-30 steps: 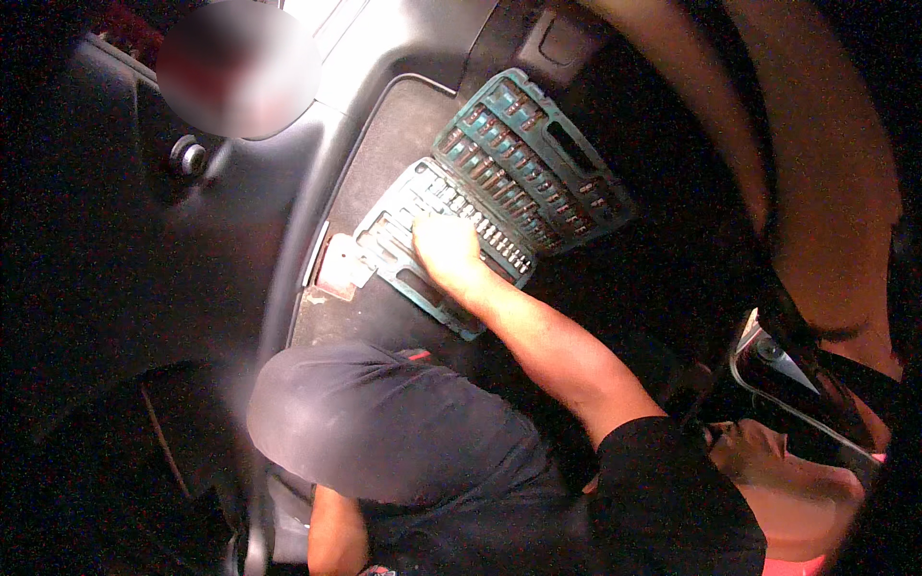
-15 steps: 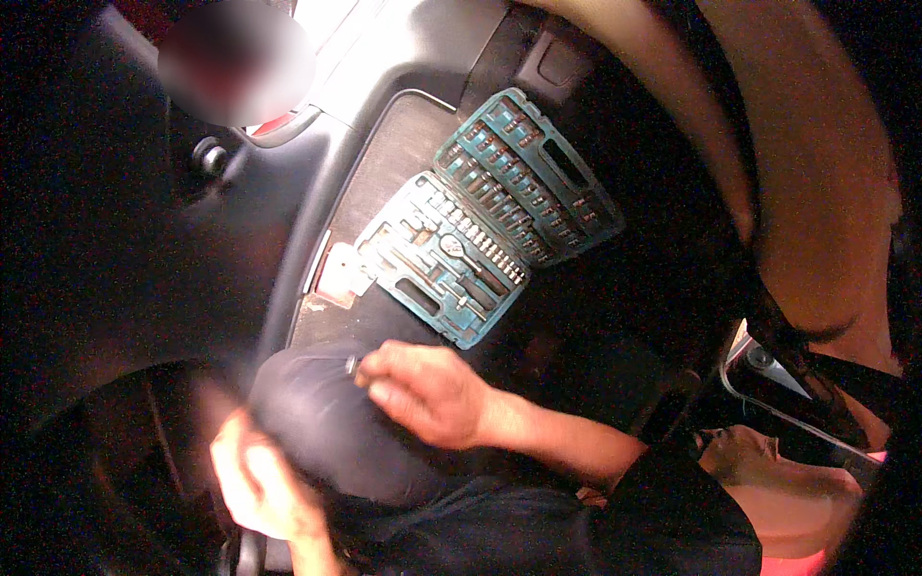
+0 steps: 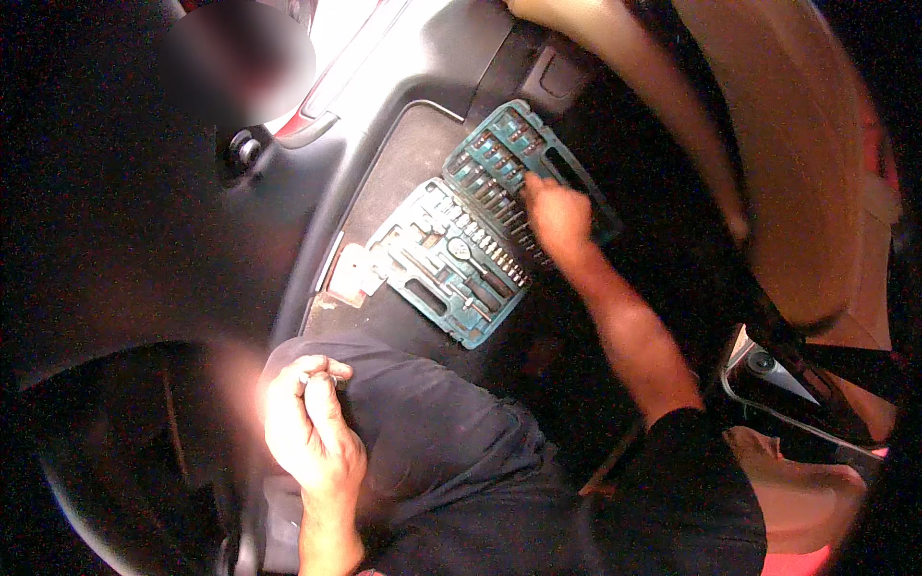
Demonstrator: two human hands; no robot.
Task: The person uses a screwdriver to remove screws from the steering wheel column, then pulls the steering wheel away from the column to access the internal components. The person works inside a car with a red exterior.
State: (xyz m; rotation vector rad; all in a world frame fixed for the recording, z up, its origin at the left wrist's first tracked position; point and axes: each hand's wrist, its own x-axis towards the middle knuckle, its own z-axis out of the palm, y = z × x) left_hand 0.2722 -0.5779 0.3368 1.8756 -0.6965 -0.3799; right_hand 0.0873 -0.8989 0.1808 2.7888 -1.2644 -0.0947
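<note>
My left hand [image 3: 312, 418] is closed over my bent, dark-trousered knee [image 3: 403, 394], with a small metal piece between thumb and fingertips. My right hand [image 3: 557, 211] reaches into the lid of an open teal socket case [image 3: 576, 163], its fingers curled at the rows of sockets [image 3: 490, 163]; what they grip, if anything, is hidden. In the case's lower half [image 3: 427, 298] lie a ratchet [image 3: 461, 251], bars and rows of small silver bits.
The case lies on the dark mat [image 3: 394, 154] of a vehicle's footwell. Black trim with a round knob [image 3: 248, 147] is at the left. Tan seats [image 3: 788, 230] curve along the right. A pale rectangular piece [image 3: 355, 269] lies left of the case.
My right hand left the case's lower half, came down to my knee holding a small metal piece, then moved up to the lid. My left hand rose onto my knee and now holds a small piece.
</note>
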